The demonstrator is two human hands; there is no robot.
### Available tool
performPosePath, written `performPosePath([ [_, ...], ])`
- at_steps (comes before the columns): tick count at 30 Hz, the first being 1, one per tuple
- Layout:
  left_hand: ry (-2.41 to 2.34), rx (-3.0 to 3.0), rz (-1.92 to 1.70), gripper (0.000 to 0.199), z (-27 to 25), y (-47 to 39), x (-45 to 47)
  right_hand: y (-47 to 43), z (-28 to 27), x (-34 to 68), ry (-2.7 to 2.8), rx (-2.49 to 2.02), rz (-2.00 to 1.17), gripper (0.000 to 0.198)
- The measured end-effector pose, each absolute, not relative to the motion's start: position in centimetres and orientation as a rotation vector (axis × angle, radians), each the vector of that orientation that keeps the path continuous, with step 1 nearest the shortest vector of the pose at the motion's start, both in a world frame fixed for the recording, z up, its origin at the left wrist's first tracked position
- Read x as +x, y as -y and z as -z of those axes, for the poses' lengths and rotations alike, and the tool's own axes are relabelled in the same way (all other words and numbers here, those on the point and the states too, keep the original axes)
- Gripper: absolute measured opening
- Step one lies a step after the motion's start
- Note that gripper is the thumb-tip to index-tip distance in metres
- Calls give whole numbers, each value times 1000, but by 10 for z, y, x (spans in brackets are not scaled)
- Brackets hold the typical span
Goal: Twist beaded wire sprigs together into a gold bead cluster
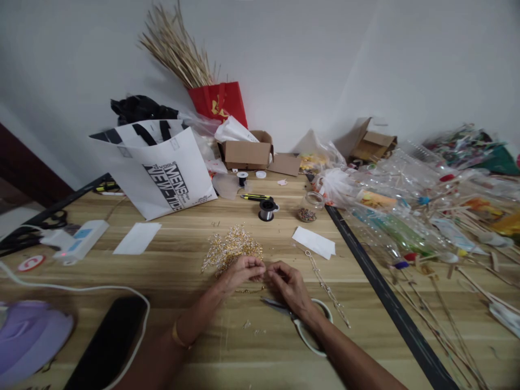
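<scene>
My left hand (246, 270) is closed in a pinch at the front edge of a pile of gold and clear beads (231, 244). Close beside it, my right hand (287, 283) also pinches, fingertips nearly meeting the left ones. Whatever they hold is too small to make out. Scissors (311, 346) with pale loop handles lie partly under my right hand and wrist, blades pointing left. A short gold beaded chain (249, 291) rests just below the fingers. To the right lies a longer beaded strand (325, 284). Tiny clear bits (254, 327) are scattered nearer me.
Behind the pile stand a wire spool (266, 210), a yellow-black cutter (255, 197) and a jar of beads (307, 212). Paper slips (314, 242) lie right. At left are a white bag (162, 168), power strip (83, 242) and black phone-like object (111, 341). Plastic bottles (377, 233) crowd the right.
</scene>
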State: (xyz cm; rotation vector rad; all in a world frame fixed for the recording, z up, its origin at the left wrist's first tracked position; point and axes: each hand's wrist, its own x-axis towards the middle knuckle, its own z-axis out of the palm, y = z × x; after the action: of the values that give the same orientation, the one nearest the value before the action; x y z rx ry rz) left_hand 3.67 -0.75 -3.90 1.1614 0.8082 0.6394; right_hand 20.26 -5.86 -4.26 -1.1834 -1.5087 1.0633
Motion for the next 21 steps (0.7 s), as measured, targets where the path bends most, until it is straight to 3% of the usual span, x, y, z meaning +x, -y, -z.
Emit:
performPosePath([
  [21, -832, 1198, -639, 35, 39, 9, 37, 56, 51, 202, 1381, -1083, -1222, 23],
])
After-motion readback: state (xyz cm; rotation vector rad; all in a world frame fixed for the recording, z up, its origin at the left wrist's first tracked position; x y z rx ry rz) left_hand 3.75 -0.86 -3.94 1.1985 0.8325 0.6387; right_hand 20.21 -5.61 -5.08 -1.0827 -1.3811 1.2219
